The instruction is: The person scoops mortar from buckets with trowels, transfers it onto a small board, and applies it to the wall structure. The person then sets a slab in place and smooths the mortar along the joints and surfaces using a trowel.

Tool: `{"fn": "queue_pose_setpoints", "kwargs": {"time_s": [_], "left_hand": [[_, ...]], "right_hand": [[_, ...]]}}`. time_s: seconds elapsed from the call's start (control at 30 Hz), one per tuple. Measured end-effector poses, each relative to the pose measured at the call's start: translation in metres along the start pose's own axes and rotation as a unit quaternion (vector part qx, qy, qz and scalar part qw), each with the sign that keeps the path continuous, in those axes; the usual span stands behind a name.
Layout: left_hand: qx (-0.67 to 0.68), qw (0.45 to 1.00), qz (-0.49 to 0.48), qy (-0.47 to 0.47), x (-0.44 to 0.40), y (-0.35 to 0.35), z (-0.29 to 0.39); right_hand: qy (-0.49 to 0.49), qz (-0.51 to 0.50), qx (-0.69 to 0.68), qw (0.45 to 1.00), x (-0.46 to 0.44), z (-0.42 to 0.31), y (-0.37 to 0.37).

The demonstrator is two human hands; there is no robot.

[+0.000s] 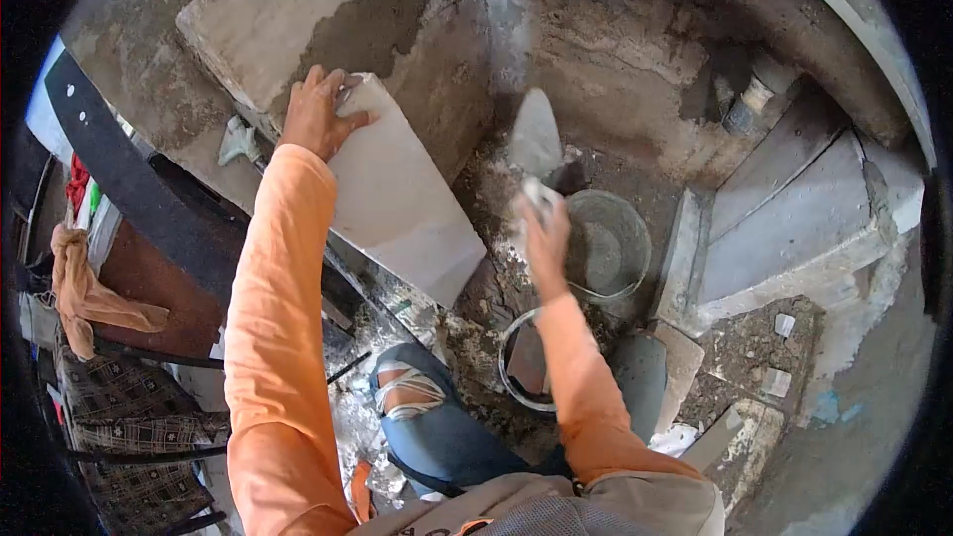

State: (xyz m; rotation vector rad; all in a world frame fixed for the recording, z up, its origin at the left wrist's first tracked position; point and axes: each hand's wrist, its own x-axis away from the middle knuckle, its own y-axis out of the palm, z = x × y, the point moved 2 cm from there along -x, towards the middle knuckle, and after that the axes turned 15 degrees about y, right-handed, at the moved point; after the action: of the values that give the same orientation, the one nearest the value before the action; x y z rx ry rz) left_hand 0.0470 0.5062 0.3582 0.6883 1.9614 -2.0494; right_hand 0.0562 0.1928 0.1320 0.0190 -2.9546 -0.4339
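Note:
My left hand (323, 114) grips the upper end of a white tile (402, 194), its thumb on the face and its fingers near the top edge. The tile stands tilted against the low wall on my left. In my right hand (546, 248), a little blurred, is the handle of a trowel (537, 134). Its broad blade points away from me, towards the wall corner, and looks grey with mortar. Just right of that hand stands a round bucket (645, 238) with grey, wet-looking contents. Below my right wrist is a smaller bucket (504, 362) holding a reddish-brown piece.
A rough plastered wall (615, 69) closes off the far side. Tiled slabs (784, 218) rise on the right, near a pipe stub (756, 94). Rubble and tile scraps (776, 382) lie at lower right. A tan cloth (84, 283) hangs at far left.

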Motion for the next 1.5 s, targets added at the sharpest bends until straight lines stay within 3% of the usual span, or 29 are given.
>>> {"fn": "queue_pose_setpoints", "kwargs": {"time_s": [0.07,0.1,0.13,0.17,0.23,0.27,0.37,0.43,0.53,0.67,0.73,0.77,0.83,0.87,0.93,1.07,1.23,1.3,1.5], "left_hand": [[0.003,1.0,-0.005,-0.008,0.0,-0.002,0.002],[0.013,1.0,0.01,-0.007,0.0,-0.002,0.002],[0.011,1.0,0.012,-0.007,-0.001,-0.003,0.003],[0.011,1.0,0.01,-0.013,-0.001,-0.004,0.004],[0.012,1.0,0.007,-0.018,0.001,-0.005,0.008],[0.01,1.0,-0.004,-0.024,-0.001,-0.007,0.008],[0.002,1.0,-0.009,-0.02,-0.001,-0.005,0.008],[-0.013,1.0,-0.001,-0.019,-0.001,-0.002,0.005],[-0.019,1.0,0.006,-0.007,0.002,0.001,0.0],[-0.013,1.0,0.007,-0.004,-0.002,0.002,-0.005],[-0.011,1.0,0.006,-0.002,-0.001,0.001,-0.002],[-0.012,1.0,0.003,-0.011,-0.002,-0.001,0.002],[-0.015,1.0,-0.002,-0.02,-0.002,-0.004,0.004],[-0.007,1.0,-0.001,-0.02,-0.003,-0.004,0.003],[0.003,1.0,-0.004,-0.023,-0.001,-0.003,0.001],[-0.004,1.0,0.006,-0.011,-0.001,0.001,-0.002],[-0.014,0.999,0.034,0.007,0.0,0.001,0.0],[-0.001,1.0,0.02,-0.005,-0.001,0.002,-0.005],[0.059,0.995,0.056,0.052,-0.004,0.019,-0.036]], "right_hand": [[0.063,0.038,0.175,0.982,0.012,0.005,-0.074],[-0.127,0.078,0.348,0.925,0.005,0.015,-0.117],[-0.112,0.122,0.451,0.877,0.015,0.002,-0.146],[-0.183,0.137,0.515,0.826,0.014,0.004,-0.179],[-0.069,0.129,0.688,0.71,0.018,-0.014,-0.216],[-0.073,0.133,0.687,0.711,0.001,-0.01,-0.231],[-0.007,0.063,0.787,0.613,-0.038,0.024,-0.245],[-0.07,-0.047,0.833,0.547,-0.042,0.039,-0.215],[-0.102,-0.068,0.808,0.577,-0.023,0.032,-0.186],[-0.106,-0.112,0.804,0.574,-0.016,-0.006,-0.186],[0.022,-0.093,0.752,0.653,-0.018,-0.039,-0.202],[0.021,-0.094,0.751,0.653,-0.018,-0.05,-0.214],[0.269,-0.162,0.568,0.761,-0.021,-0.058,-0.244],[0.267,-0.163,0.567,0.762,-0.023,-0.056,-0.257],[0.302,-0.184,0.4,0.846,-0.015,-0.031,-0.292],[0.34,-0.139,0.273,0.889,0.014,-0.015,-0.308],[0.308,-0.092,0.166,0.932,0.027,-0.004,-0.291],[0.221,-0.057,0.019,0.973,0.021,0.0,-0.275],[0.093,0.039,-0.193,0.976,-0.008,-0.047,-0.198]]}}
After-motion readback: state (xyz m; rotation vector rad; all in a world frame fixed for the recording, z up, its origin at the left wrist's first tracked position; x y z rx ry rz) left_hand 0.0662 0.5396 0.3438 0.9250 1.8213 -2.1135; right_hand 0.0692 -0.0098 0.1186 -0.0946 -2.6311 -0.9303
